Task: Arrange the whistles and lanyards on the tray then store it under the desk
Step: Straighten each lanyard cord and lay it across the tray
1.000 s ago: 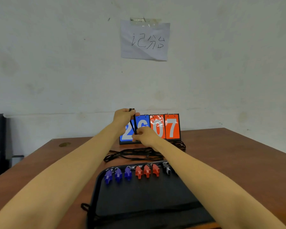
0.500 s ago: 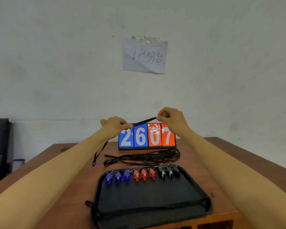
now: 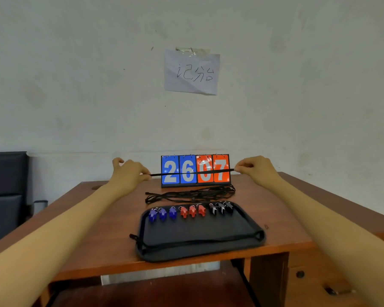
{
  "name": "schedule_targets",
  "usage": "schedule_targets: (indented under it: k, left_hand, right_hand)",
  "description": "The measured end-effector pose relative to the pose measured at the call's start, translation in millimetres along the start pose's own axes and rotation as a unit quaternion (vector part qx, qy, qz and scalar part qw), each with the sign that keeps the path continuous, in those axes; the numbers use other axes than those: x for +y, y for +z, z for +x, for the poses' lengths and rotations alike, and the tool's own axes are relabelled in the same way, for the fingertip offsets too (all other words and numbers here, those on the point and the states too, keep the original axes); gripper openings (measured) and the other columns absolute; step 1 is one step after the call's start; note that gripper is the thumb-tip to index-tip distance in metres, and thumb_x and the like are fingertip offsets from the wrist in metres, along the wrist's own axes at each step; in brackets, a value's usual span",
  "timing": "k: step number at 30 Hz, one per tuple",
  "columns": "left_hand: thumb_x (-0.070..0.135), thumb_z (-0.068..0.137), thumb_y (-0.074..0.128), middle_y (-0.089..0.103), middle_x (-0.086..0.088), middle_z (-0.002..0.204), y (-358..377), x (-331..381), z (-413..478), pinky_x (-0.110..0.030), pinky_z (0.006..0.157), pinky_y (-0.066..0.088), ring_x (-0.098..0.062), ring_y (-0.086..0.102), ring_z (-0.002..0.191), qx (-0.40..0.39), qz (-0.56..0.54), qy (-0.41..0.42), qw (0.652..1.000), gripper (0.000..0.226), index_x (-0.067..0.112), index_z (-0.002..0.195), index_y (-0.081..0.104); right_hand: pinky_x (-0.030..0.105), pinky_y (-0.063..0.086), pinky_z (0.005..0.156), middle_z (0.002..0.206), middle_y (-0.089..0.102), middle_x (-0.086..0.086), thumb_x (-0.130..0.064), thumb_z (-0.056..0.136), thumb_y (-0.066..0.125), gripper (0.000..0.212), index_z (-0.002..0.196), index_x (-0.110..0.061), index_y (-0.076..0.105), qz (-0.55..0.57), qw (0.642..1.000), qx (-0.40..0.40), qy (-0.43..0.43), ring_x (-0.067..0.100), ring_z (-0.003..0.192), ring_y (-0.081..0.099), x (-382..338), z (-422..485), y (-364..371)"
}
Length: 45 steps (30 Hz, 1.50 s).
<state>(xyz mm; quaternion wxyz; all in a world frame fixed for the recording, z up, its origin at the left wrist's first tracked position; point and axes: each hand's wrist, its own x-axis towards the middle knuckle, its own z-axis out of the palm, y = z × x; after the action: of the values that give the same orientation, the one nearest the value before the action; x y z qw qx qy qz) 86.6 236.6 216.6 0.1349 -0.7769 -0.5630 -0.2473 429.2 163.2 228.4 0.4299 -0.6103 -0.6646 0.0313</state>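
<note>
Head view: I count three blue whistles [image 3: 162, 214], three red whistles [image 3: 192, 211] and three black whistles [image 3: 221, 208] along the tray [image 3: 197, 231] rim's far side. My left hand [image 3: 129, 173] and right hand [image 3: 256, 169], raised above the desk [image 3: 286, 218], each pinch one end of one lanyard [image 3: 192, 172], taut between them.

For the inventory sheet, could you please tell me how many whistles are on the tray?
9, all on the tray, in a far-edge row: three blue whistles at left, three red whistles mid-row, three black whistles at right. None seem hidden.

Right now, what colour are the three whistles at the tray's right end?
Black; the three whistles show best in the head view, on the tray.
</note>
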Motion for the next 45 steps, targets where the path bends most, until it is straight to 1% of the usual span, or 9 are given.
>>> schedule_targets:
  k: [3,7,12,21,25,29,33,37,45]
  left_hand:
    - [0.039,0.094,0.046,0.070,0.009,0.091,11.2,-10.6,-23.4,-0.038,0.099,0.015,-0.012,0.057,0.102,-0.055,-0.036,-0.030,0.997,0.024,0.030,0.100,0.068]
    - [0.036,0.097,0.042,0.067,0.012,0.107,31.2,-14.3,-51.1,-0.035,0.098,0.021,-0.014,0.051,0.115,-0.125,-0.029,-0.042,0.991,0.027,0.036,0.118,0.059]
    - [0.043,0.090,0.052,0.063,0.015,0.080,59.1,-17.1,-73.1,-0.035,0.100,0.026,-0.011,0.056,0.092,-0.125,-0.091,-0.040,0.987,0.006,0.038,0.087,0.054]
    - [0.050,0.084,0.058,0.062,0.019,0.087,82.7,-18.4,-84.3,-0.032,0.084,0.021,-0.007,0.049,0.095,-0.151,-0.095,-0.037,0.983,0.013,0.042,0.076,0.064]
    - [0.049,0.080,0.064,0.058,0.016,0.096,84.1,-18.7,-87.3,-0.034,0.086,0.021,-0.009,0.048,0.102,-0.171,-0.094,-0.024,0.981,0.014,0.040,0.070,0.067]
    - [0.058,0.077,0.061,0.056,0.011,0.117,84.7,-21.0,-89.8,-0.039,0.095,0.020,-0.014,0.044,0.117,-0.179,-0.099,-0.019,0.979,0.017,0.042,0.072,0.065]
    - [0.063,0.078,0.055,0.052,0.011,0.132,82.9,-17.9,-93.8,-0.046,0.106,0.015,-0.016,0.034,0.132,-0.186,-0.103,0.026,0.977,0.022,0.051,0.097,0.054]
    - [0.053,0.079,0.061,0.060,0.017,0.115,77.1,-10.0,-97.8,-0.034,0.092,0.017,-0.011,0.045,0.118,-0.222,-0.118,0.045,0.967,0.012,0.055,0.090,0.055]
    - [0.043,0.082,0.063,0.062,0.023,0.083,75.7,-11.5,-102.3,-0.031,0.083,0.017,-0.002,0.050,0.097,-0.172,-0.097,0.048,0.979,0.019,0.051,0.065,0.060]
  right_hand:
    - [0.027,0.045,0.084,0.107,0.071,0.009,-0.021,0.088,0.063,0.021,0.100,-0.007,0.072,-0.032,0.997,-0.016,0.061,0.015,0.090,0.059,22.6,-15.7,1.6]
    - [0.031,0.045,0.091,0.114,0.068,0.011,-0.016,0.091,0.058,0.025,0.111,-0.006,0.068,-0.047,0.983,-0.075,0.159,0.022,0.105,0.061,46.1,-32.9,12.3]
    - [0.027,0.045,0.079,0.107,0.068,0.012,-0.011,0.089,0.060,0.015,0.101,-0.005,0.066,-0.082,0.972,-0.109,0.193,0.017,0.087,0.057,66.9,-46.1,25.3]
    - [0.025,0.046,0.078,0.105,0.070,0.007,-0.013,0.087,0.062,0.008,0.087,-0.013,0.070,-0.147,0.958,-0.187,0.163,0.017,0.089,0.061,86.4,-56.8,30.2]
    - [0.047,0.046,0.097,0.097,0.071,0.004,-0.016,0.086,0.060,0.023,0.066,-0.026,0.063,-0.195,0.946,-0.199,0.169,0.020,0.092,0.063,90.7,-58.0,33.0]
    - [0.050,0.030,0.102,0.108,0.065,0.006,-0.022,0.089,0.054,0.011,0.091,-0.021,0.064,-0.268,0.928,-0.201,0.167,0.028,0.106,0.053,87.3,-59.1,36.7]
    - [0.052,0.033,0.107,0.132,0.056,0.002,-0.026,0.094,0.048,0.031,0.123,-0.027,0.058,-0.264,0.941,-0.196,0.077,0.027,0.125,0.046,82.7,-55.6,40.0]
    - [0.056,0.020,0.110,0.136,0.052,0.000,-0.031,0.092,0.055,0.042,0.134,-0.028,0.050,-0.330,0.896,-0.297,0.025,0.025,0.131,0.039,79.0,-60.5,42.6]
    - [0.052,0.022,0.109,0.119,0.062,-0.002,-0.017,0.094,0.052,0.023,0.109,-0.025,0.067,-0.329,0.910,-0.252,0.022,0.023,0.118,0.050,87.5,-69.6,42.2]
